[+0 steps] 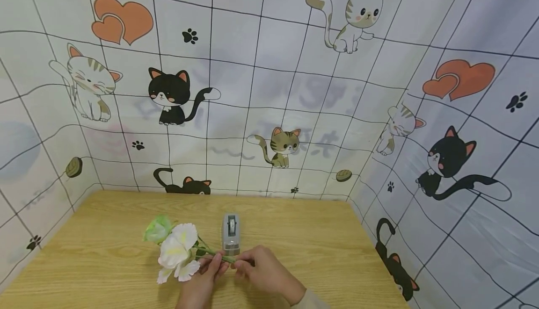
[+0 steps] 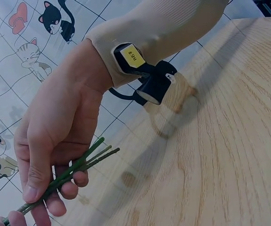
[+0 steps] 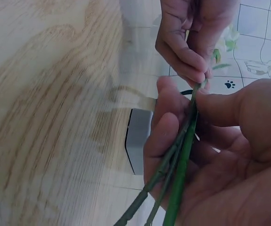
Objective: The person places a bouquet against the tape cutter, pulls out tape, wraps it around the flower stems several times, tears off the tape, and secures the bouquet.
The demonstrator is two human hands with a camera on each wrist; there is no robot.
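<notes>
A small bunch of artificial-looking flowers has a white ruffled bloom [image 1: 174, 250] and a pale green bloom [image 1: 157, 229] at the left. My left hand [image 1: 205, 274] pinches the green stems [image 3: 180, 165] just below the blooms. Close beside it, my right hand [image 1: 267, 271] grips the same stems nearer their cut ends, with the thumb pressed along them. In the left wrist view, the right hand [image 2: 60, 127] has several stem ends poking out past its fingers. A grey tape dispenser [image 1: 231, 232] stands on the table just beyond the hands.
The wooden table [image 1: 303, 234] backs onto a wall cloth [image 1: 236, 89] printed with cats, hearts and grid lines, which also runs along both sides. A black camera [image 2: 156, 82] is strapped to the right wrist over a beige sleeve [image 2: 149, 33].
</notes>
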